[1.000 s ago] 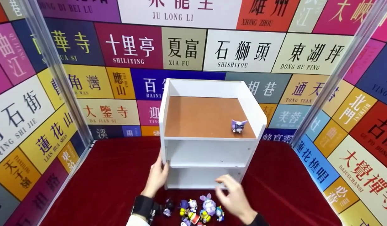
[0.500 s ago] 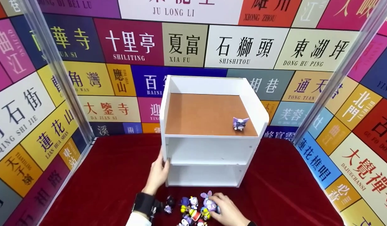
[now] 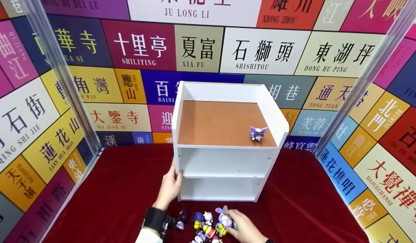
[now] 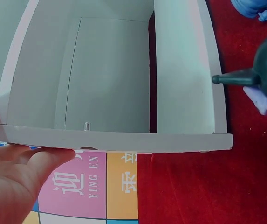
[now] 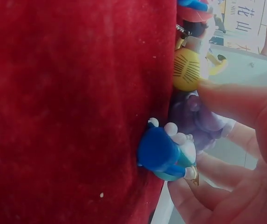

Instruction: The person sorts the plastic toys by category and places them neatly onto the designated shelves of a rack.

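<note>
My left hand (image 3: pixel 170 186) grips the left side panel of a small white shelf (image 3: pixel 225 146). In the left wrist view, fingers (image 4: pixel 54 161) lie along the panel's outer face, with the thumb at its front edge. My right hand (image 3: pixel 245 226) holds a purple long-eared figurine (image 3: pixel 225 220) standing on the cloth in front of the shelf. The right wrist view shows thumb and fingers on either side of this purple figurine (image 5: pixel 194 116), partly behind a blue figurine (image 5: pixel 159 149) and a yellow one (image 5: pixel 187 70).
Several other small figurines (image 3: pixel 208 230) cluster on the dark red cloth (image 3: pixel 127 189). A purple-eared figurine (image 3: pixel 257 133) stands on the shelf's brown top, near its right front corner. Colourful walls with printed signs surround the table at the back and sides.
My right hand has come down from in front of the lower shelf to the purple figurine and now holds it. The left hand keeps its grip on the shelf.
</note>
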### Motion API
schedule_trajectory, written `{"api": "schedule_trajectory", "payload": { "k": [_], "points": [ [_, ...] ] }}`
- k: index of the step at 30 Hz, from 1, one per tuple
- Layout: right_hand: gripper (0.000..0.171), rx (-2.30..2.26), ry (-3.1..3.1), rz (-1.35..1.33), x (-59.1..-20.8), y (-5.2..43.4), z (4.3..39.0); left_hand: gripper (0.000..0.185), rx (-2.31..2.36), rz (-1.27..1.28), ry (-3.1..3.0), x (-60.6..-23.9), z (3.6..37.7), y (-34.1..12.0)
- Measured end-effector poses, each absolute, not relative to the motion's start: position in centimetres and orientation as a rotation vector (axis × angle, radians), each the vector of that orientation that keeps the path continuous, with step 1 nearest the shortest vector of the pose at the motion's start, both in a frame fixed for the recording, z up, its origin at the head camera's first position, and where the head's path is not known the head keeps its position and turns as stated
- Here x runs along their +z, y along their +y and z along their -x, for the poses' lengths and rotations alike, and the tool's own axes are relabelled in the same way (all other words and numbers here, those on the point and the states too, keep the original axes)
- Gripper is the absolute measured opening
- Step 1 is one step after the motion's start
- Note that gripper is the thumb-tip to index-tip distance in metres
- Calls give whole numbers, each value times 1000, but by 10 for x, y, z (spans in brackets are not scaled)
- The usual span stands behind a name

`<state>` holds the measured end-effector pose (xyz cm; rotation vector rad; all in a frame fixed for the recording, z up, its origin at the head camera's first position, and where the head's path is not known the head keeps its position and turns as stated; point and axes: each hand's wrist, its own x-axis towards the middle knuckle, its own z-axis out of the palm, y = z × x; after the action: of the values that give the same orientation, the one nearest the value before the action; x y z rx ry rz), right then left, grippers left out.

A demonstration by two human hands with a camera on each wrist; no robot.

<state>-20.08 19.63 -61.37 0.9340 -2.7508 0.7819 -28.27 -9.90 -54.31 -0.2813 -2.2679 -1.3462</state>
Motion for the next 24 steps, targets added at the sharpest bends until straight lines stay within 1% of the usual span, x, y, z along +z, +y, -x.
{"api": "schedule_trajectory", "payload": {
  "k": [4,6,13,17,24],
  "points": [
    [58,800,-2797,-985,-612,197,201,63,-1353,296,-2255,-544,282,-99],
    [60,809,-2841,-989,-610,197,201,63,-1344,304,-2245,-544,283,-99],
    [51,894,-2840,-980,-608,196,204,62,-1325,317,-2233,-544,283,-99],
    [50,953,-2838,-920,-611,195,204,62,-1335,311,-2239,-544,282,-99],
    [72,1058,-2833,-781,-615,195,203,62,-1362,306,-2256,-543,282,-99]
  ]
}}
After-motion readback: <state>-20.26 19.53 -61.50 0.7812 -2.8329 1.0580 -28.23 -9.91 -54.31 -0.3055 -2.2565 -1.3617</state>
